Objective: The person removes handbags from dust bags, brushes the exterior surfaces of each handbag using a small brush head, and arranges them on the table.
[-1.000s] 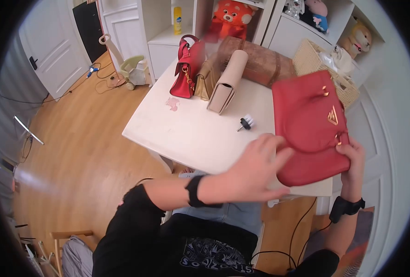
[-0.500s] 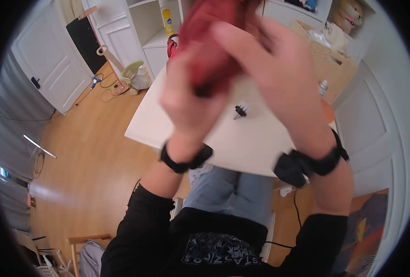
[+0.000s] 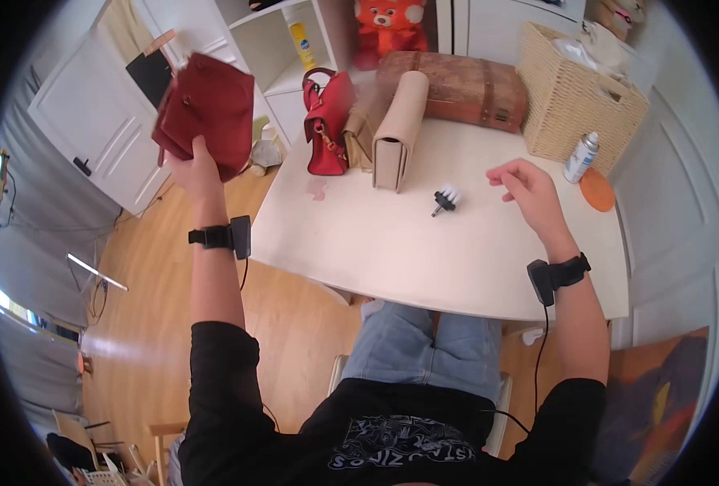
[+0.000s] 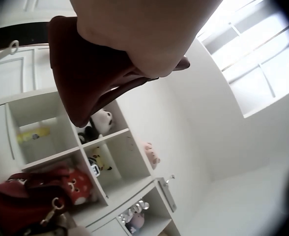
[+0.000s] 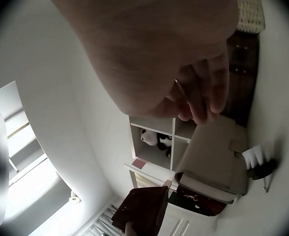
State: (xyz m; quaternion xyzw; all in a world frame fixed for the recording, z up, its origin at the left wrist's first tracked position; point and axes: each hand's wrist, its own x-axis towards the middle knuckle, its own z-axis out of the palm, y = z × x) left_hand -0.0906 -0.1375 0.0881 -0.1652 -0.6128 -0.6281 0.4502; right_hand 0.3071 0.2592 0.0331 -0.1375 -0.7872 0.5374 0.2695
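Observation:
My left hand (image 3: 196, 176) grips a red handbag (image 3: 213, 117), holding it up past the table's left edge, thumb across its near side. The same bag shows dark red in the left wrist view, partly hidden behind the hand. Over the right part of the white table (image 3: 359, 259), my right hand (image 3: 531, 194) has its fingers loosely bent and holds nothing. To its left lies a small black brush (image 3: 447, 197) with white bristles and a metal shaft. Standing in a row are a smaller red handbag (image 3: 327, 130), a gold bag (image 3: 361, 134) and a beige bag (image 3: 400, 134).
A brown suitcase (image 3: 473, 93) lies along the table's back. On the right are a wicker basket (image 3: 554, 109), a spray can (image 3: 581, 157) and an orange disc (image 3: 597, 190). Behind the table stands a white shelf unit (image 3: 254, 36) with a red plush toy (image 3: 390, 28).
The red handbag has gone from the table's right side, up across the front, to the left in my left hand. My right hand has let go of it and come back over the table.

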